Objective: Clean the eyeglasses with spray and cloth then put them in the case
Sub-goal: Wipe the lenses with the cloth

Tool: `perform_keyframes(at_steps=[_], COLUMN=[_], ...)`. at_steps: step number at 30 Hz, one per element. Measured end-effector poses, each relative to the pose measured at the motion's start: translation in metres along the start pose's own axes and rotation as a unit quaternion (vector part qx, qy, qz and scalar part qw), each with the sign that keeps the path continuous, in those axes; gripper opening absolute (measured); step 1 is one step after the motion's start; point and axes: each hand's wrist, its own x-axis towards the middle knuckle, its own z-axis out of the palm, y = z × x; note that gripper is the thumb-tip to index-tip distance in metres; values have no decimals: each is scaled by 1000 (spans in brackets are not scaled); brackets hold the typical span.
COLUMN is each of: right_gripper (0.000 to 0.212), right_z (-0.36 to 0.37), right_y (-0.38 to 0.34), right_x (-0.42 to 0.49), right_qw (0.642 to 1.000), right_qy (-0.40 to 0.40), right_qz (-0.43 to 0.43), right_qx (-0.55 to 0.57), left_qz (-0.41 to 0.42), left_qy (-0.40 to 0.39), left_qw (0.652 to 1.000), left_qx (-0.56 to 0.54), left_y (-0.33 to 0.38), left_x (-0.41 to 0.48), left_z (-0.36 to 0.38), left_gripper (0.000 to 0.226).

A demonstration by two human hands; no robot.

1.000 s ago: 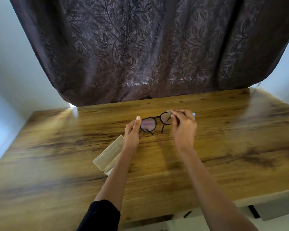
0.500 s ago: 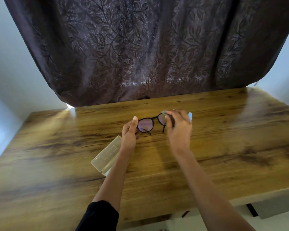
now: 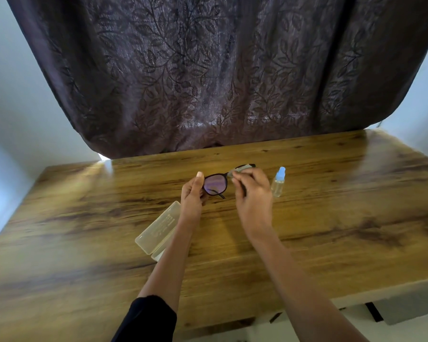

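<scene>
Black-framed eyeglasses (image 3: 215, 184) are held above the wooden table (image 3: 331, 218), lenses facing me. My left hand (image 3: 192, 195) grips their left end with the thumb up along the rim. My right hand (image 3: 253, 193) pinches a small grey cloth (image 3: 241, 168) over the right lens, which the cloth and fingers mostly hide. A small clear spray bottle (image 3: 278, 181) with a pale blue cap stands just right of my right hand. The translucent glasses case (image 3: 158, 229) lies open on the table under my left forearm.
A dark leaf-patterned curtain (image 3: 208, 70) hangs behind the table's far edge. Pale walls flank it on both sides. The table's near edge runs across the lower right, with a dark gap beneath it.
My right hand has shifted left and down off the bottle, so the spray bottle now shows fully. The cloth sits higher on the right lens. My left hand keeps its grip.
</scene>
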Motion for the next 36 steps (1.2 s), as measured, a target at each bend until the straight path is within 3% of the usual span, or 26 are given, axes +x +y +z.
perform_keyframes(at_steps=[2,9,15,21,28,33,36], right_gripper=[16,16,14,15,15,16,16], right_z=[3,-4,7,-3,5,-5,-2], right_y=[-1,26,0,25,1,20,12], right_x=[-3,15,-1,16,1,16,12], right_qw=[1000,998,1000,998,999,999,999], right_qy=[-10,26,-19,23,-22,15,15], right_qz=[-22,53,-21,59,-37,40,40], right_qx=[9,1,8,5,0,-10,-16], left_qz=[3,-12,16,-10,9,-20,-12], left_qy=[3,9,-1,27,8,38,31], left_qw=[1000,1000,1000,999,1000,999,999], left_qx=[-1,-2,-5,-28,-9,-18,-12], left_y=[1,-2,2,-1,2,1,-1], left_x=[-1,4,0,2,1,1,3], left_z=[2,-3,3,-2,-1,0,-1], left_gripper=[35,30,45,40,41,37,37])
